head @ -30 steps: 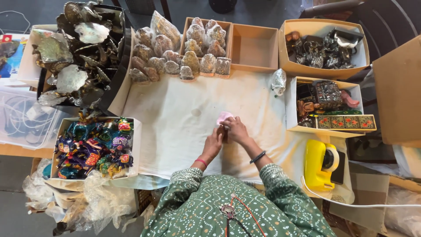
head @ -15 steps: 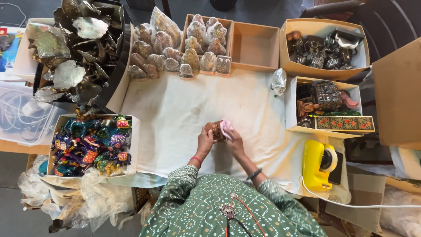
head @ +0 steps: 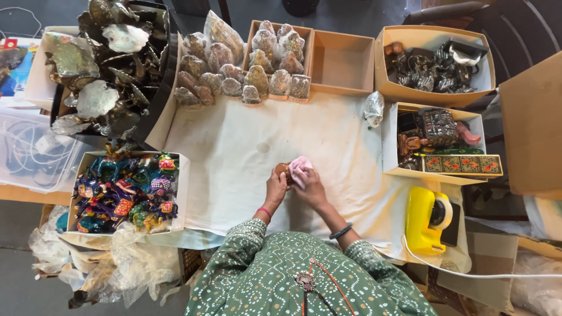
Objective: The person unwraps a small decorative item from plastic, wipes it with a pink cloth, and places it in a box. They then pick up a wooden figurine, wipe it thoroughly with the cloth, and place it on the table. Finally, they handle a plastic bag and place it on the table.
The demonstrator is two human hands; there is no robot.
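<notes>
Cloth-covered table [head: 234, 175]: left hand [head: 275, 188] grips brown figurine [head: 284, 171], right hand [head: 310, 188] grips pink cloth [head: 300, 168].

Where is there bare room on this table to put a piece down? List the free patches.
Bare white cloth lies between the box of painted figures and the hands: left hand, right hand. Another patch lies between the hands and the yellow tape dispenser. The empty cardboard box is free. The far edge, with its wrapped figurines, is crowded.
</notes>
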